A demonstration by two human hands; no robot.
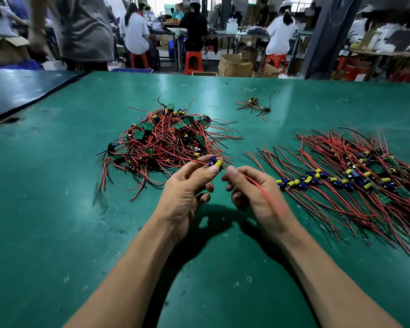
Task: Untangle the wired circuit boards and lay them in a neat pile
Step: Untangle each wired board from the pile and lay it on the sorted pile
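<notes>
**Green bench, one board held above it**

In the head view, a wide green bench [57, 185] is seen in a workshop. Seated workers [135, 31], orange stools [193, 62] and cardboard boxes [234, 65] are seen beyond its far edge.

A tangled heap [166, 138] of small green boards with red and black leads is spread over the middle of the bench. To the right, a sorted pile [353, 176] is laid out with its leads roughly parallel and its blue and yellow parts in rows. A small cluster [255, 105] is set apart farther back.

A single circuit board [215, 162], with a blue part and a yellow part, is held above the bench at the near edge of the heap. It is pinched between the thumb and fingers [199, 169] of the left hand [187, 195]; the other fingers are loosely curled.

A red wire [265, 192] from that board is pinched at the fingertips of the right hand [253, 192] and is seen, blurred, trailing across the hand.
</notes>
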